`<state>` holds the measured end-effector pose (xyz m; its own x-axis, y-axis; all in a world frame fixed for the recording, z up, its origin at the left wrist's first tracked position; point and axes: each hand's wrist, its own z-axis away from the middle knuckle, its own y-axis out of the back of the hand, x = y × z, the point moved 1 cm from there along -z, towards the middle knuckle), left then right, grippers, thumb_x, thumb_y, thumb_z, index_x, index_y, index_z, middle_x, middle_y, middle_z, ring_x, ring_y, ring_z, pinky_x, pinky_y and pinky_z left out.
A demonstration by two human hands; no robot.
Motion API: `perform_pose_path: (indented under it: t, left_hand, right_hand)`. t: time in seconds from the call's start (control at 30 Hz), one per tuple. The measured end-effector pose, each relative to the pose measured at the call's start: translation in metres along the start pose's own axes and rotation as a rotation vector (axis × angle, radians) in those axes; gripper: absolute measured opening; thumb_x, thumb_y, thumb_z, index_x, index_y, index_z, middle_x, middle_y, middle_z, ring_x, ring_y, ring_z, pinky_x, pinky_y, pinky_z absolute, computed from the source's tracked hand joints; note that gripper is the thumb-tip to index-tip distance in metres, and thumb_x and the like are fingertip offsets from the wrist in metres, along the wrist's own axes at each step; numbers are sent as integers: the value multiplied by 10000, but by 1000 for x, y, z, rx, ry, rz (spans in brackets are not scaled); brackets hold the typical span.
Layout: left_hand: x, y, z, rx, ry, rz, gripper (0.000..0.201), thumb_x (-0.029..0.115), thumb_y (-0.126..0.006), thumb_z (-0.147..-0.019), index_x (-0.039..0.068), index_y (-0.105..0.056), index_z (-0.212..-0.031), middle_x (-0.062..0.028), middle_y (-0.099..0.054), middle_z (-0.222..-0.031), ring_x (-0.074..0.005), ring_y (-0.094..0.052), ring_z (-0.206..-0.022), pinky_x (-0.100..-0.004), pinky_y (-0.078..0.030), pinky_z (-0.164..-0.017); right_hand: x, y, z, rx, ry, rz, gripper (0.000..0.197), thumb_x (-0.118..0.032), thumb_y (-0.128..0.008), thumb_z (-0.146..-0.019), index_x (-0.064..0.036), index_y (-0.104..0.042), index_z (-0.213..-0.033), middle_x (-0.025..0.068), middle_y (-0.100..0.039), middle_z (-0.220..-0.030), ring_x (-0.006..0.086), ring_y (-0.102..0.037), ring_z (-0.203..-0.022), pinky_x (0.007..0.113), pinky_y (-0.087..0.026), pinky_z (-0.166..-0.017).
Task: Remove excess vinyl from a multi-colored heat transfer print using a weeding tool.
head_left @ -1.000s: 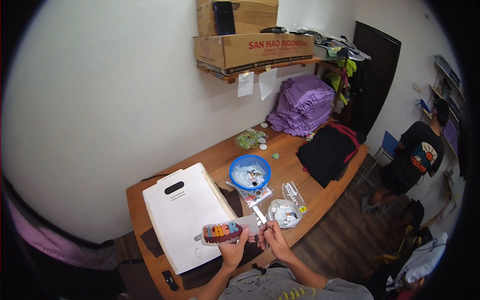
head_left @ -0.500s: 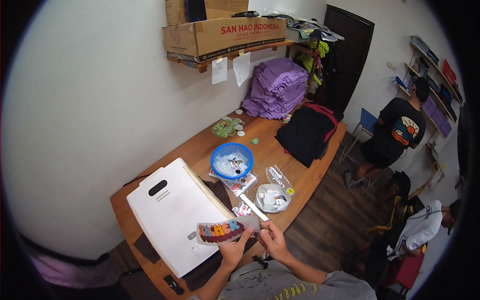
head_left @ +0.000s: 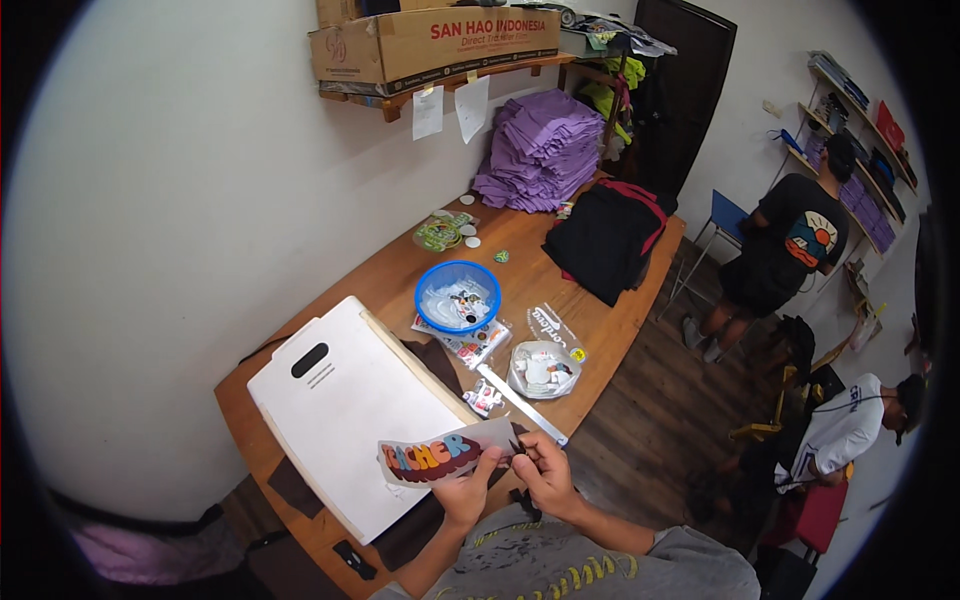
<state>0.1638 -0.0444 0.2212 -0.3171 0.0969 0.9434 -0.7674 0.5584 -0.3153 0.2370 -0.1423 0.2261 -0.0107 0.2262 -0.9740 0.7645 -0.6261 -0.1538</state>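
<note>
My left hand (head_left: 463, 497) is closed on a strip of clear film (head_left: 430, 458) printed with colourful raised-looking letters, its thumb lying over the print. At the film's right end, my right hand (head_left: 548, 482) has its fingers pinched together, with a small dark thing between them that I cannot make out. Beneath the film's left part is a large white flat-topped case (head_left: 350, 400) with a dark oval slot. Just beyond my hands a long white strip (head_left: 522, 404) lies slantwise on the wooden table (head_left: 400, 290).
A blue-rimmed basin (head_left: 458, 298) and a clear bag (head_left: 545, 370) hold cut-out stickers. Farther back are folded black garments (head_left: 600, 240) and a purple cloth stack (head_left: 545, 150). Cardboard boxes (head_left: 440, 50) sit on a wall shelf. Two people (head_left: 790, 240) are at the right.
The view has shifted, so the table things appear slightly higher and to the left. The film's right end has come up a little and shows more; both hands stay at it.
</note>
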Motion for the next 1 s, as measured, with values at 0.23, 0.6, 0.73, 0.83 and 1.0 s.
perform_pose_path:
  t: [0.23,0.6,0.73,0.83,1.0]
  left_hand:
    - [-3,-8,1,66,-36,-27,287,63,-689,-719,-22,-515,-931,-63,-573,-851,-129,-560,-751,-230,-453,-690]
    - [-3,-30,-3,24,-72,-164,324,25,-696,-699,-17,-516,-966,-64,-572,-872,-122,-561,-778,-227,-463,-689]
    - [1,-39,-4,29,-47,-181,308,27,-697,-699,-19,-526,-952,-61,-577,-866,-120,-562,-776,-227,-463,-688]
    - [1,-45,-5,25,-41,-184,305,27,-696,-700,-20,-530,-951,-59,-581,-860,-119,-563,-773,-228,-463,-688]
    - [2,-53,-11,-6,-2,-140,305,11,-689,-702,-21,-527,-958,-63,-579,-861,-121,-565,-767,-229,-473,-682]
  right_hand:
    - [7,13,-11,-83,-38,-82,151,-56,-466,-867,29,-447,-991,55,-557,-865,64,-509,-803,199,-411,-706]
    - [4,40,-27,-155,-50,-67,144,-83,-476,-866,7,-445,-974,-16,-477,-713,13,-384,-622,167,-315,-537]
    - [15,51,-27,-164,-67,-85,162,-81,-515,-846,12,-466,-969,3,-491,-723,26,-416,-661,176,-355,-569]
    - [17,54,-29,-134,-30,-64,167,-82,-520,-844,15,-469,-969,18,-508,-725,31,-437,-659,184,-363,-557]
    - [6,58,-34,-106,-5,-41,180,-92,-524,-842,19,-470,-973,44,-541,-746,45,-483,-665,199,-386,-554]
